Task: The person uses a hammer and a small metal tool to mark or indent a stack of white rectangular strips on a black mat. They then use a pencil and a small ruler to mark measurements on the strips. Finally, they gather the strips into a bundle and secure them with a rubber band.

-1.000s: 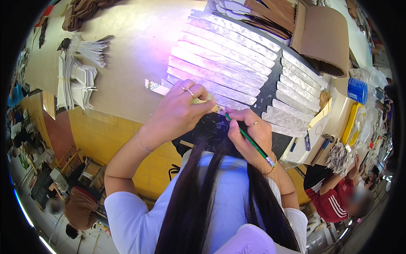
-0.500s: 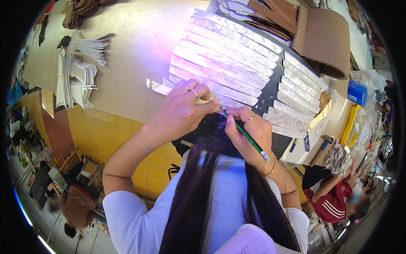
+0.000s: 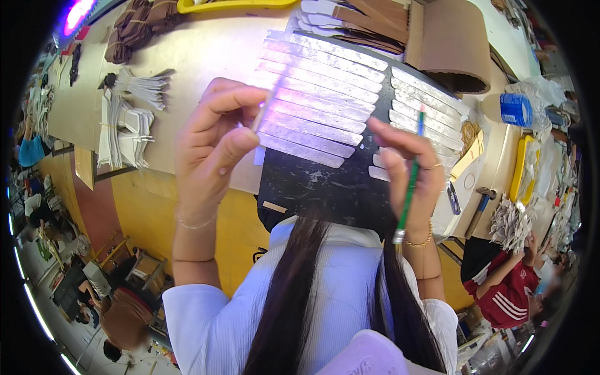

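My left hand [image 3: 212, 140] is raised at the left edge of the black board [image 3: 306, 194]. Its thumb and fingers pinch a thin, pale strip [image 3: 267, 109], seen nearly edge-on. Over the board's right side, my right hand [image 3: 427, 178] holds a green pencil [image 3: 410, 194] slanting across the palm, its point up and away from me. The right thumb and index finger are apart. Two columns of long, mottled silvery-white strips [image 3: 319, 103] lie side by side on the board, and my right hand partly covers the shorter right-hand column [image 3: 425, 103].
White bundled pieces [image 3: 119, 131] lie at the left, with brown bundles [image 3: 140, 28] behind. A curled cardboard sheet [image 3: 447, 47] stands far right, near a blue-labelled container [image 3: 514, 109]. A hammer [image 3: 481, 209] and a cutter [image 3: 453, 199] lie right. A person in red [image 3: 503, 290] sits nearby.
My hands were together at the near end of the strips and have moved apart. The left has lifted a strip up and left; the right has moved right with the pencil, now turned point-up.
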Available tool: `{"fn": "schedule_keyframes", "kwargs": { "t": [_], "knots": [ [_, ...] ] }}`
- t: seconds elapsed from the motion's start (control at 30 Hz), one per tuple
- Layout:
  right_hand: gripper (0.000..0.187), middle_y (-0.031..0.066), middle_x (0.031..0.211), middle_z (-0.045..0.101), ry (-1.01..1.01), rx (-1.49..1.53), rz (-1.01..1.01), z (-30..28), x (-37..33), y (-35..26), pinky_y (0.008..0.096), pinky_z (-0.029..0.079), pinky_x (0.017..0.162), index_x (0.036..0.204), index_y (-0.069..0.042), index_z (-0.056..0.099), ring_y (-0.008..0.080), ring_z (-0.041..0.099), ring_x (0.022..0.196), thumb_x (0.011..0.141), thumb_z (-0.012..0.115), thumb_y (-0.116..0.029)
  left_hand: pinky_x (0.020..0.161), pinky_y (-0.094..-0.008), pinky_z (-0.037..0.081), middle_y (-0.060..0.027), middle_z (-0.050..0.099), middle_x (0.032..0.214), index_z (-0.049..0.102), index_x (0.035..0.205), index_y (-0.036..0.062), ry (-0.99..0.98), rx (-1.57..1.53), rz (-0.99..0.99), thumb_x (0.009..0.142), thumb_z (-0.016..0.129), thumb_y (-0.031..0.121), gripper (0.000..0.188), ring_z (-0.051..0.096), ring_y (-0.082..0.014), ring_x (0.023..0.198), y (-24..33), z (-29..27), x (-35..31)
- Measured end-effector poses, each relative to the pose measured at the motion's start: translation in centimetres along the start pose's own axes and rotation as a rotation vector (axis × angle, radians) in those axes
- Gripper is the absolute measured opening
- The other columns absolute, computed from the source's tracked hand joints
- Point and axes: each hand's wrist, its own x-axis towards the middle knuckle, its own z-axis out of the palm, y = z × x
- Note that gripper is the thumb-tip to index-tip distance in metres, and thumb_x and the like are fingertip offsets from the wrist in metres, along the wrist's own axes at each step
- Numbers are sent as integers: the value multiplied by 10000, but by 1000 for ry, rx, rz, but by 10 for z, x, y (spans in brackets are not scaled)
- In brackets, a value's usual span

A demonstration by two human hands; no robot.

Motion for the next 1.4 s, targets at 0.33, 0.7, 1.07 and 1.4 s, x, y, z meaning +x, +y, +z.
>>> {"fn": "schedule_keyframes", "kwargs": {
  "t": [0.33,0.7,1.07,1.4],
  "knots": [
    [498,116,1043,691,89,-127,-273,-4,-18,-3,407,512,784,1203,-78,659,304,630,879,736,829,-104,961,-339,456,-83,434,1266,576,1262,-17,-138,-237,44,955,707,266,438,503,-177,1099,-47,109,-22],
    [474,90,925,611,16,-727,75,-124,-71,24,383,457,785,1280,-134,674,277,587,851,815,764,-135,936,-327,453,-98,569,1164,599,1244,-15,-169,148,-65,898,753,113,400,556,-185,1037,-68,97,-8],
    [561,72,863,539,-123,-781,109,-122,-78,38,386,380,792,1358,-134,618,260,527,830,819,743,-225,781,-299,504,-94,660,963,699,1102,21,-275,546,-47,885,749,76,229,621,-193,864,-82,101,-14],
    [578,64,960,602,-52,-807,69,-120,-73,38,369,369,791,1378,-171,618,234,540,842,821,743,-78,757,-285,516,-104,681,966,713,1064,10,-273,571,-29,892,740,50,179,646,-193,844,-80,99,-10]
  ]
}}
